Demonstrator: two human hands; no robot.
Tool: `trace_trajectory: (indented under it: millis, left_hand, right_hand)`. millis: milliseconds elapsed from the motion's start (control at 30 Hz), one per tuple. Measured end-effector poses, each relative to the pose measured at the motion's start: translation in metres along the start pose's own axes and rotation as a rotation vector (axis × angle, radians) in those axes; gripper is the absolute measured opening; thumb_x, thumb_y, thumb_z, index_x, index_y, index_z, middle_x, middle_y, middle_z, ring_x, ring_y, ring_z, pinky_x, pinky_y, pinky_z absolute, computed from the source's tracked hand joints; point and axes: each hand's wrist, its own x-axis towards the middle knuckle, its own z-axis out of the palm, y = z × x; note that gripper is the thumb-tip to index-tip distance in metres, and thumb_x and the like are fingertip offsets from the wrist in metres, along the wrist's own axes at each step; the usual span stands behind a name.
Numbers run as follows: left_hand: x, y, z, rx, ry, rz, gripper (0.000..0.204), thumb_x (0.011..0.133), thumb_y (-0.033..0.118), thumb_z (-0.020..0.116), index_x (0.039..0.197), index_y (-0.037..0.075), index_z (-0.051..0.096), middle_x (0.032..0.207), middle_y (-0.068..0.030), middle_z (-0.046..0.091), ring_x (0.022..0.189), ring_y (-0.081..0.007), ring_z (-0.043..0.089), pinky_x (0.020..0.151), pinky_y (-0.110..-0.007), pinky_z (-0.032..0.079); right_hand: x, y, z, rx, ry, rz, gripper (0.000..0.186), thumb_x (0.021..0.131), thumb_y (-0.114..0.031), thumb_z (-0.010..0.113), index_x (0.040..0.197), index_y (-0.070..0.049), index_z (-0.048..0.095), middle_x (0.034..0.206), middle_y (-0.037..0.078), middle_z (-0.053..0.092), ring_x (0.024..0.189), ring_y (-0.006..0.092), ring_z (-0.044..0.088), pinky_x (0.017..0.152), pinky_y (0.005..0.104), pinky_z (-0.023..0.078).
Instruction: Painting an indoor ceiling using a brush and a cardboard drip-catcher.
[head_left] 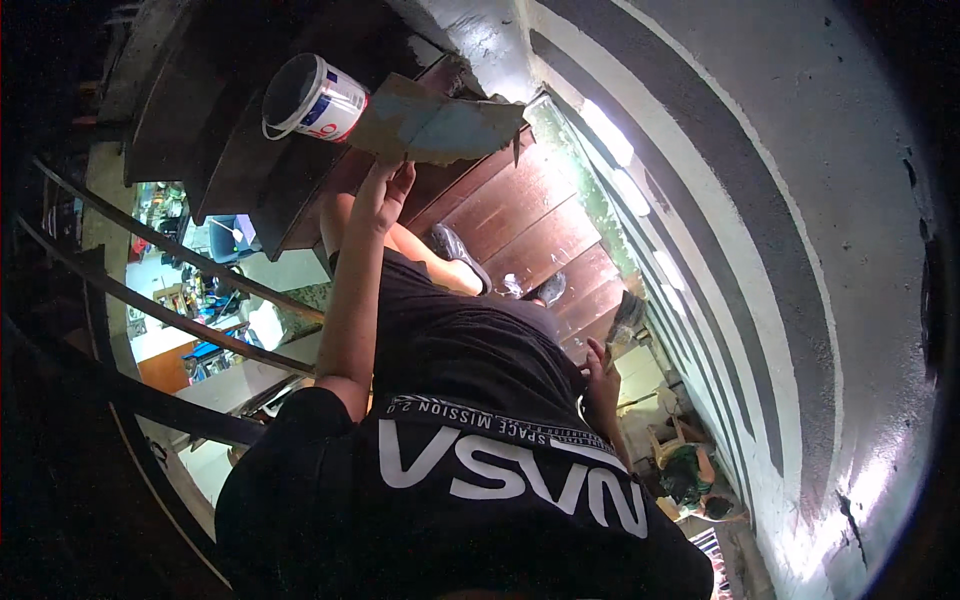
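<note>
Cardboard (432,125) looks brown, ragged-edged and bluish-smeared.

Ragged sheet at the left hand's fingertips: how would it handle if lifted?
The ragged sheet is probably light, since it looks thin. Likely fairly stiff: it shows little sag. Its uneven edge near the left hand may tear further.
</note>
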Motion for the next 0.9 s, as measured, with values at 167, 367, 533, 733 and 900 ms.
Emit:
trace_trajectory:
  millis: [167, 367, 533, 733, 900]
  left_hand:
    - [0.000, -0.005, -0.006, 0.138, -0.084, 0.012, 0.032, 0.084, -0.002, 0.069, 0.113, 0.007, 0.060, 0.105, -0.0059, 0.065, 0.097, -0.0180, 0.064, 0.084, -0.029, 0.056]
    - [-0.024, -0.012, -0.001, 0.223, -0.104, 0.090, 0.035, 0.083, -0.005, 0.069, 0.114, 0.010, 0.058, 0.111, -0.0050, 0.062, 0.100, -0.0171, 0.062, 0.085, -0.029, 0.055]
    - [-0.052, -0.004, 0.013, 0.359, -0.026, 0.201, 0.041, 0.081, -0.004, 0.073, 0.115, 0.012, 0.057, 0.111, -0.0026, 0.060, 0.099, -0.0168, 0.061, 0.086, -0.029, 0.055]
    - [-0.046, -0.010, -0.021, 0.378, -0.044, 0.122, 0.049, 0.079, -0.002, 0.076, 0.120, 0.015, 0.055, 0.116, -0.0015, 0.058, 0.102, -0.0159, 0.061, 0.089, -0.031, 0.055]
    - [-0.048, -0.012, -0.063, 0.357, -0.042, 0.019, 0.050, 0.079, -0.002, 0.075, 0.122, 0.014, 0.056, 0.115, -0.0014, 0.059, 0.102, -0.0154, 0.061, 0.087, -0.029, 0.056]
  right_hand:
    - [0.012, -0.004, -0.016, 0.085, 0.016, 0.085, 0.035, 0.099, -0.027, 0.053, 0.131, -0.013, 0.058, 0.088, 0.005, 0.058, 0.062, 0.0090, 0.053, 0.053, 0.0234, 0.043]
    - [0.027, -0.023, -0.022, 0.037, 0.067, -0.013, 0.032, 0.098, -0.027, 0.055, 0.126, -0.013, 0.061, 0.086, 0.004, 0.059, 0.060, 0.0075, 0.051, 0.052, 0.0222, 0.042]
    - [0.032, -0.050, -0.010, -0.031, 0.109, -0.007, 0.029, 0.099, -0.027, 0.055, 0.124, -0.014, 0.062, 0.075, 0.001, 0.055, 0.047, 0.0071, 0.043, 0.044, 0.0218, 0.036]
    - [0.029, -0.071, -0.006, -0.081, 0.046, -0.059, 0.028, 0.097, -0.028, 0.059, 0.119, -0.012, 0.065, 0.070, 0.000, 0.052, 0.043, 0.0069, 0.039, 0.040, 0.0231, 0.030]
    - [0.030, -0.078, -0.019, -0.117, 0.054, -0.082, 0.028, 0.095, -0.028, 0.061, 0.114, -0.009, 0.067, 0.070, 0.001, 0.055, 0.045, 0.0075, 0.043, 0.040, 0.0239, 0.032]
